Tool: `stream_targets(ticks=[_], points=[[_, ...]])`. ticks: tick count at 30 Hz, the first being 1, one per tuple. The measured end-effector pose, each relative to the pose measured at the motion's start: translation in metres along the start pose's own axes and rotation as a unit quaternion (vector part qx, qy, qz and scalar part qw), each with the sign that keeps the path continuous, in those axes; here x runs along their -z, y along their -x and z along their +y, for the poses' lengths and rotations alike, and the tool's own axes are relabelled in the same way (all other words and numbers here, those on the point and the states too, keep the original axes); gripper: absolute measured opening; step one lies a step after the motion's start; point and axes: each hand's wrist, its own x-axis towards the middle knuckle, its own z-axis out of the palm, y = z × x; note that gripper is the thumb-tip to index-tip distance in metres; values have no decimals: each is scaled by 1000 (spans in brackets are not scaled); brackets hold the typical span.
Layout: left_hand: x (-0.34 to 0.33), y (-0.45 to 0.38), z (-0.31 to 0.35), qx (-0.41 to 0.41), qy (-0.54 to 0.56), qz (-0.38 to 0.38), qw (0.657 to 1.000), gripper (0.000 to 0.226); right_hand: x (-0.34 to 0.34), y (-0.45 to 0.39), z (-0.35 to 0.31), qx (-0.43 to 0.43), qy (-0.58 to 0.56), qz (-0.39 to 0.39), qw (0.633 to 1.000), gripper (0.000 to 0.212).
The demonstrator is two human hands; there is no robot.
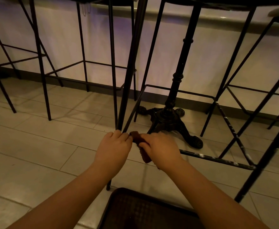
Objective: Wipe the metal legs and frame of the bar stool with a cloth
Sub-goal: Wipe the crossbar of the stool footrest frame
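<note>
A black metal bar stool stands right in front of me; its near leg [132, 63] slants down from the top centre to the floor. My left hand [114, 147] is closed around that leg where the footrest bars meet it. My right hand [160, 148] is closed on a dark brown cloth [141, 146], pressing it onto the near footrest bar [218, 160] just right of the leg. The bar runs right and shows pale smears. Most of the cloth is hidden under my fingers.
An ornate black table pedestal [170, 116] with clawed feet stands behind the footrest. More black stools stand to the left [41, 63] and right [234, 90] along a pale wall. The floor [36, 146] is light tile. A dark mesh object [143, 212] lies at the bottom edge.
</note>
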Motion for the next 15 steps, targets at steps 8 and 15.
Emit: stream_targets(ticks=[8,15], points=[[1,-9,6,-22,-22,10,999,30,-11,-10,-3,-52,49,-43,996,16],[-10,-4,10,-41,21,46,998,54,-13,7,1,-24,70,12,997,22]])
